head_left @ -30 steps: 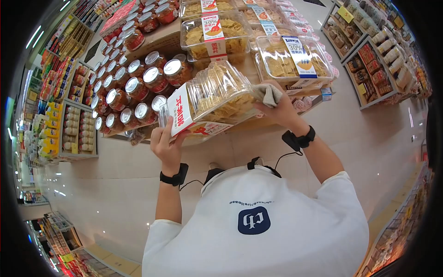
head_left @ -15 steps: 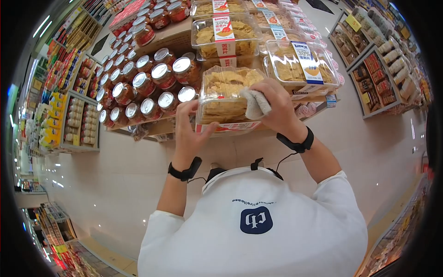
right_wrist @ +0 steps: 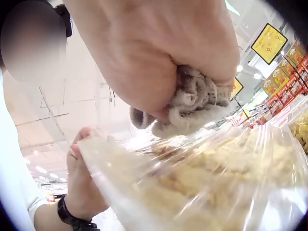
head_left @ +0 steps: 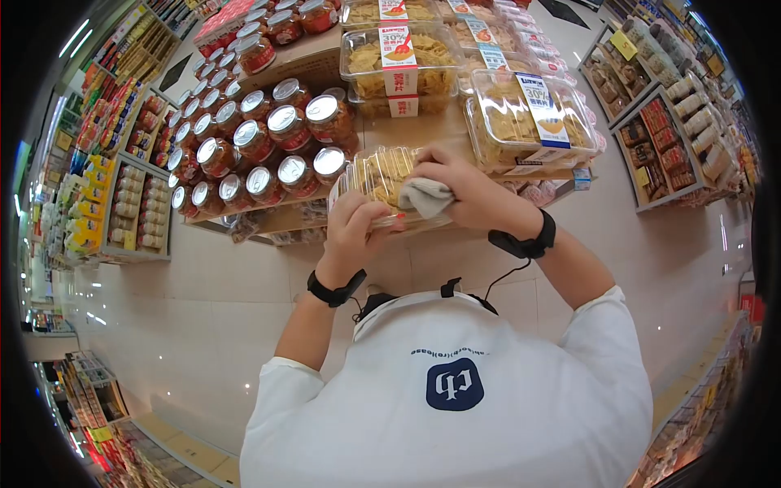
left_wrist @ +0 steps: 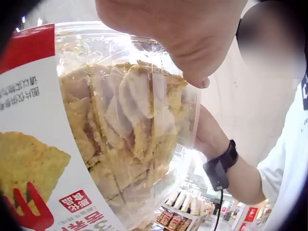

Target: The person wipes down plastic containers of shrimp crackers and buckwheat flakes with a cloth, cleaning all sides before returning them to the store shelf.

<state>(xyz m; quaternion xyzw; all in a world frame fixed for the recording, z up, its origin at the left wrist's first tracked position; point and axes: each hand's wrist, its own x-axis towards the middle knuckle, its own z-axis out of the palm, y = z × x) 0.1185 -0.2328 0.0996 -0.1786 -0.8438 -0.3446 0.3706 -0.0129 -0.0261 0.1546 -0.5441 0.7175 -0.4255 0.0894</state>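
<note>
A clear plastic box of yellow chips (head_left: 380, 172) is tilted over the front edge of the display table. My left hand (head_left: 351, 226) grips its near left edge. In the left wrist view that hand (left_wrist: 178, 33) lies across the box's edge, and a white and red label (left_wrist: 33, 144) shows beside the chips. A bunched greyish-white cloth (head_left: 425, 198) is gripped in my right hand (head_left: 468, 191) against the clear plastic. The right wrist view shows the cloth (right_wrist: 195, 106) crumpled under curled fingers, close over the box (right_wrist: 202, 187).
Glass jars with silver lids (head_left: 262, 180) stand in rows left of the box. Stacked chip boxes (head_left: 399, 61) sit behind it, and another chip box (head_left: 521, 118) lies to the right. Bare cardboard (head_left: 431, 134) shows between them. Shelves (head_left: 663, 130) stand farther right.
The box has been turned and tilted, first showing its labelled side, then its chip-filled side, and is now lower and nearer me. The cloth hand has moved left across it; the left hand has regripped the edge.
</note>
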